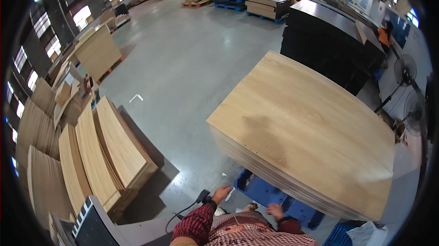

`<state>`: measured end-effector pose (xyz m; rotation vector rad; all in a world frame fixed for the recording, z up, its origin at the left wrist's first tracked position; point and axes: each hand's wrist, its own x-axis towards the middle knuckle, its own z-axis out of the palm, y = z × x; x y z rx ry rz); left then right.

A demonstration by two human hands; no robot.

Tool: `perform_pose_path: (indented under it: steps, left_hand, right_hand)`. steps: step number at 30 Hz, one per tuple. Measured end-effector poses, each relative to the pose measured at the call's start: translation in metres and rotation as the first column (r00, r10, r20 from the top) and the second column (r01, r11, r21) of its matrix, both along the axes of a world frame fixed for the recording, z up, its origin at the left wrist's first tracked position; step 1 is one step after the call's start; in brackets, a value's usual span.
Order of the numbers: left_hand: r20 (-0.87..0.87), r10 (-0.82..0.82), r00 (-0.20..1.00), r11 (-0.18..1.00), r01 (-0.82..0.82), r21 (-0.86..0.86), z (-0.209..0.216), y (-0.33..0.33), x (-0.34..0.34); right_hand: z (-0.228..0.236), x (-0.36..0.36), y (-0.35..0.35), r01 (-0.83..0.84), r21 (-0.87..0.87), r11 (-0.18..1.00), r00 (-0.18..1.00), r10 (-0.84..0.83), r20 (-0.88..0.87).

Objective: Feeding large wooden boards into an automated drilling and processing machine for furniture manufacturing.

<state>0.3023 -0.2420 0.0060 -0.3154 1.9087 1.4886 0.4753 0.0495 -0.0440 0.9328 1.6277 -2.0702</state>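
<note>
My left hand [221, 194] hangs in front of my waist with its fingers stretched forward, and I see nothing in it. A black device [202, 196] with a cable sits by that wrist. My right hand [275, 210] is slightly blurred, its fingers loosely apart and nothing visible in them. Both hands are near a blue plastic pallet [261, 192] but appear apart from it. On the pallet lies a tall stack of light wood-grain boards [306, 118], ahead and to my right. Checked sleeves and a checked apron [247, 232] cover my arms and front.
Narrower wood panels [121, 143] stand stacked at left, beside a grey machine edge [98, 223]. Black boards [324, 35] rise beyond the main stack. Standing fans [405, 70] and a person in orange [384, 37] are at right. A blue crate [338, 235] lies near my right side.
</note>
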Motion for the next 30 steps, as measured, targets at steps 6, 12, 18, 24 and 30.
perform_pose_path:
  steps: [6, 12, 18, 24, 30]
  left_hand:
    - [0.095, 0.022, 0.995, 0.961, 0.006, -0.276, -0.112, -0.212, 0.169]
    - [0.214, 0.673, 0.708, 0.739, -0.647, -0.188, -0.054, -0.314, 0.211]
    - [0.285, 0.802, 0.525, 0.577, -0.805, -0.139, -0.046, -0.326, 0.231]
    - [0.390, 0.812, 0.434, 0.511, -0.852, -0.116, -0.046, -0.294, 0.220]
    - [0.368, 0.836, 0.407, 0.486, -0.861, -0.152, -0.026, -0.318, 0.160]
  right_hand:
    - [0.051, -0.072, -0.135, -0.673, 0.197, 0.713, 0.713, 0.696, -0.084]
    - [0.067, -0.116, -0.148, -0.593, 0.447, 0.669, 0.729, 0.682, -0.055]
    - [0.092, -0.204, -0.178, -0.496, 0.766, 0.409, 0.499, 0.856, -0.134]
    - [0.155, -0.344, -0.220, -0.112, 0.983, 0.142, 0.330, 0.939, -0.098]
    - [0.172, -0.473, -0.225, 0.073, 0.988, -0.138, 0.129, 0.983, 0.128]
